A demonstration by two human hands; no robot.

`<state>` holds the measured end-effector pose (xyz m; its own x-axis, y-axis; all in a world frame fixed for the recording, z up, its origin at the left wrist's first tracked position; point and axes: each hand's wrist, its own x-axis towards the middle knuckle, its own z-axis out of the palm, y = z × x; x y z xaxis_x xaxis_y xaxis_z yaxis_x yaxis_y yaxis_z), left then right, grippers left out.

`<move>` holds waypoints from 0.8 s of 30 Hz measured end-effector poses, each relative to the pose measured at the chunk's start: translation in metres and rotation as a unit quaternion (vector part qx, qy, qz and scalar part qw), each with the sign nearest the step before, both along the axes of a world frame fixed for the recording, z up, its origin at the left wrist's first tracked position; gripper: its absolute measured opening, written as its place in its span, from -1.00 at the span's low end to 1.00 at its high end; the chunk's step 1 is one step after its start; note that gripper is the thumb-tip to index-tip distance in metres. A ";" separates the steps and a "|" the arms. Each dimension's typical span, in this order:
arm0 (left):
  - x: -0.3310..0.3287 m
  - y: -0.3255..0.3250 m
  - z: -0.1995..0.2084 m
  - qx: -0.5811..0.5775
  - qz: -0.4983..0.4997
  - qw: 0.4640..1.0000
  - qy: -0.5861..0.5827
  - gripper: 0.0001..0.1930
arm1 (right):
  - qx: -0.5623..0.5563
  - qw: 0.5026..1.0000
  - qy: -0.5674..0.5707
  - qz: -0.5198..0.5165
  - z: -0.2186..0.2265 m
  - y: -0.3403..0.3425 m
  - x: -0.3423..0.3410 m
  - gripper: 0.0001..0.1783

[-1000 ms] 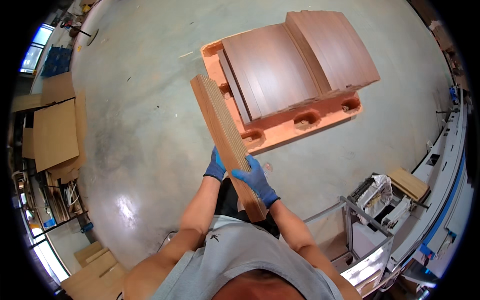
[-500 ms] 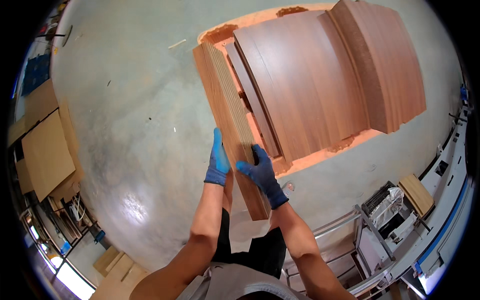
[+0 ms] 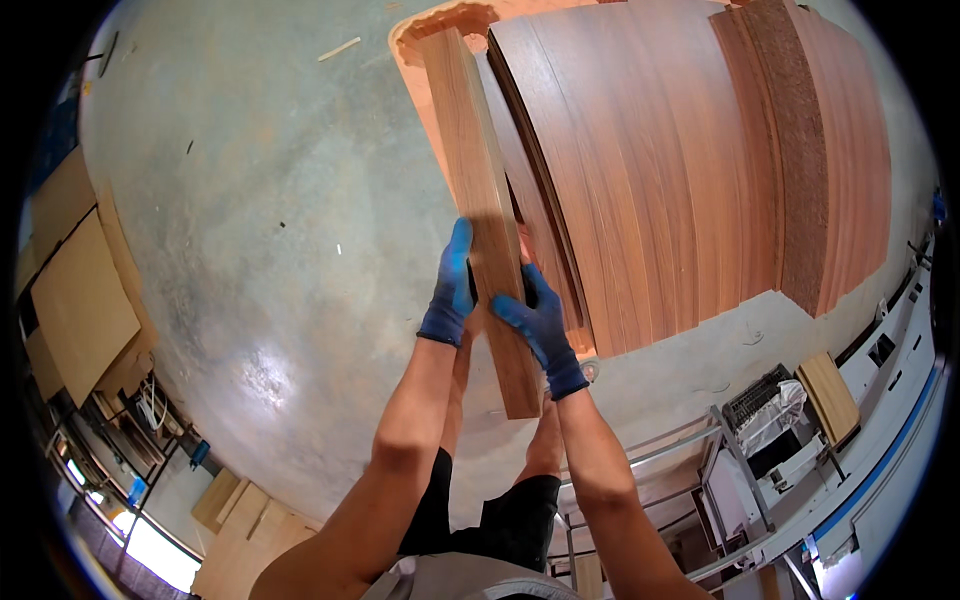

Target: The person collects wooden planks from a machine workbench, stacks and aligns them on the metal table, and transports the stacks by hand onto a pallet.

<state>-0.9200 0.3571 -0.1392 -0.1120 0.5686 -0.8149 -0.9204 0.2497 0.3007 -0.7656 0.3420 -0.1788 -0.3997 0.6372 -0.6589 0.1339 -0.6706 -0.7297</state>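
A bundle of narrow wood-grain boards (image 3: 478, 180) is gripped between my two blue-gloved hands, its long axis pointing away from me. My left hand (image 3: 455, 285) presses along its left side, fingers stretched forward. On the opposite side my right hand (image 3: 540, 325) clasps it, thumb over the top face. The far end of the bundle lies over the left edge of an orange pallet (image 3: 418, 95); I cannot tell whether it touches. Close by on the right, a narrow strip (image 3: 515, 175) lies beside a stack of wide wood-grain panels (image 3: 640, 170).
More panels (image 3: 850, 170) lie raised at the right of the stack. A metal-framed cart (image 3: 650, 455) stands near my right side, by a long white machine (image 3: 880, 440). Cardboard sheets (image 3: 85, 310) lean at the left. A small wood sliver (image 3: 339, 48) lies on the grey floor.
The bundle has turned, so its layered edge no longer shows and a broad smooth face does. It has shifted right over the pallet's edge, both hands moving with it. The view has come nearer the pallet.
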 end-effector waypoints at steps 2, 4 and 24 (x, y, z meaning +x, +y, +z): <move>0.001 -0.001 -0.005 -0.006 0.007 1.000 0.030 -0.35 | -0.027 0.999 0.029 -0.002 -0.002 -0.001 0.003 -0.05; 0.002 0.000 -0.012 -0.010 0.010 0.998 0.063 -0.38 | -0.050 0.997 0.055 -0.005 -0.005 0.002 0.006 -0.08; 0.046 -0.020 -0.146 -0.012 0.009 0.994 0.108 -0.49 | 0.085 0.992 -0.081 0.046 -0.039 0.008 0.061 -0.10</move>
<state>-0.8742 0.3367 -0.2849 -0.2957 0.5453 -0.7844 -0.8394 0.2438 0.4858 -0.7050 0.3502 -0.2178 -0.3588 0.7103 -0.6056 0.3141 -0.5191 -0.7949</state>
